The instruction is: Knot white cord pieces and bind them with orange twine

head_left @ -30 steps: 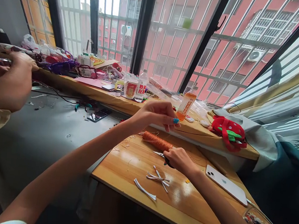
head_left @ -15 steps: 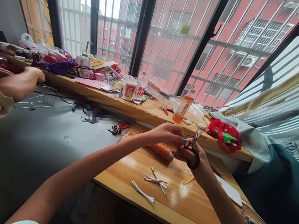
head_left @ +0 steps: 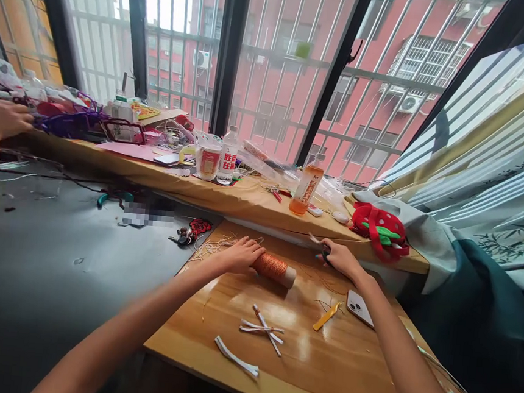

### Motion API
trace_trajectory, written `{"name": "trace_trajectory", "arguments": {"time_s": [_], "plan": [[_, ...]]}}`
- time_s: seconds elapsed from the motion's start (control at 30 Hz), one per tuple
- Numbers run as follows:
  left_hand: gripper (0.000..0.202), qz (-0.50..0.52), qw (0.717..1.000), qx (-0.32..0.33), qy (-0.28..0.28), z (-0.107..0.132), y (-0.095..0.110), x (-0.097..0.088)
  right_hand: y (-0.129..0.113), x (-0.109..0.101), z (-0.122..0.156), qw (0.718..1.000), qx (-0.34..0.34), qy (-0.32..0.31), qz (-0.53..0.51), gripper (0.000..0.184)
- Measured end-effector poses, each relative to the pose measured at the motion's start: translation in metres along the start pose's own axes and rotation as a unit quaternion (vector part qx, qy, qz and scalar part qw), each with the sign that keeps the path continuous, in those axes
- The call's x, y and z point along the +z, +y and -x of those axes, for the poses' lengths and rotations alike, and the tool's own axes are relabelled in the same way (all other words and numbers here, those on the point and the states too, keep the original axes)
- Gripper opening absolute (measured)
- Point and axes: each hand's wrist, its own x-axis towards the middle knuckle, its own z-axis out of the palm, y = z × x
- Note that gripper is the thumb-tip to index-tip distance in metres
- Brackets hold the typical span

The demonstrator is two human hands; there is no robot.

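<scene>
A spool of shiny orange thread (head_left: 275, 267) lies on its side on the wooden table (head_left: 292, 370). My left hand (head_left: 243, 255) is closed over its left end, with the fingers partly hidden behind it. Near the table's back edge, my right hand (head_left: 341, 260) holds a pair of scissors (head_left: 324, 248) by the dark handles, blades pointing left. Closer to me lie crossed white strips (head_left: 263, 329) bound with orange thread and a separate bent white strip (head_left: 236, 357). A yellow flat tool (head_left: 326, 318) rests right of them.
A phone (head_left: 360, 308) lies under my right forearm. Along the cloth-covered ledge stand an orange drink bottle (head_left: 306, 187), a clear bottle (head_left: 227, 157), a cup (head_left: 208, 162) and a red strawberry pouch (head_left: 381, 228). Another person's hand (head_left: 3, 117) reaches in at far left, beside keys (head_left: 184, 236) on the grey table.
My hands have moved apart. My left hand has gone left and down onto the spool, while my right hand keeps the scissors and has turned them leftward. The view has shifted slightly right.
</scene>
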Motion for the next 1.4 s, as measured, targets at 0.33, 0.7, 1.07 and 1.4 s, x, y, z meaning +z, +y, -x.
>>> {"name": "trace_trajectory", "arguments": {"time_s": [0.33, 0.7, 1.07, 1.4], "plan": [[0.050, -0.032, 0.994, -0.055, 0.093, 0.013, -0.023, -0.067, 0.042, -0.013, 0.056, 0.955, 0.018, -0.005, 0.298, 0.034], [0.047, -0.101, 0.957, -0.260, 0.073, -0.098, -0.106, -0.097, 0.042, 0.006, 0.065, 0.948, 0.082, 0.031, 0.306, 0.044], [0.074, 0.114, 0.985, 0.080, -0.098, 0.094, 0.088, -0.048, 0.077, -0.010, 0.115, 0.985, 0.108, 0.007, 0.132, 0.051], [0.058, 0.200, 0.973, 0.057, -0.101, 0.065, 0.116, -0.005, 0.026, -0.038, 0.149, 0.919, 0.139, 0.013, 0.369, 0.014]]}}
